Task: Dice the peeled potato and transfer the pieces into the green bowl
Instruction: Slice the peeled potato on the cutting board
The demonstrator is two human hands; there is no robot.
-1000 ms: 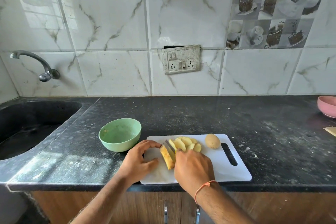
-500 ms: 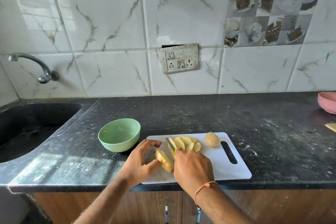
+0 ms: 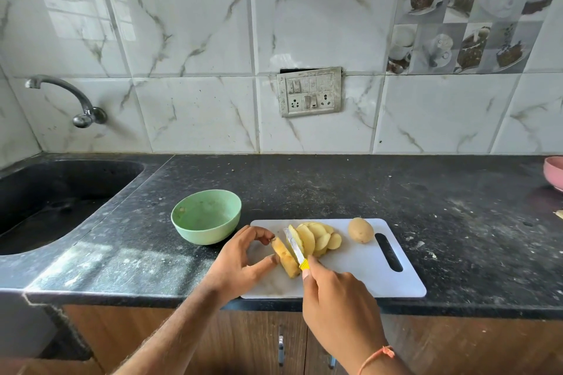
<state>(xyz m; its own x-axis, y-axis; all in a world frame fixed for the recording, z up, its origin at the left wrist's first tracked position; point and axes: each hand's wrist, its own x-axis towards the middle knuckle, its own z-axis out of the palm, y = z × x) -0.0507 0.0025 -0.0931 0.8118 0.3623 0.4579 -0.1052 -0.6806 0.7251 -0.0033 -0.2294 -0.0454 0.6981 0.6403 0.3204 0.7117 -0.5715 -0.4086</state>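
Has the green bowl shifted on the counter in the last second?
No. The green bowl sits just off the white cutting board's left corner, same as before; only the camera moved.

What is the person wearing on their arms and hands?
Both arms are bare, with no sleeves or gloves showing. The right hand has a thin orange thread bracelet tied round its wrist. The left hand wears nothing.

Potato slab (image 3: 285, 258), slices (image 3: 316, 237) beside empty green bowl (image 3: 206, 220).
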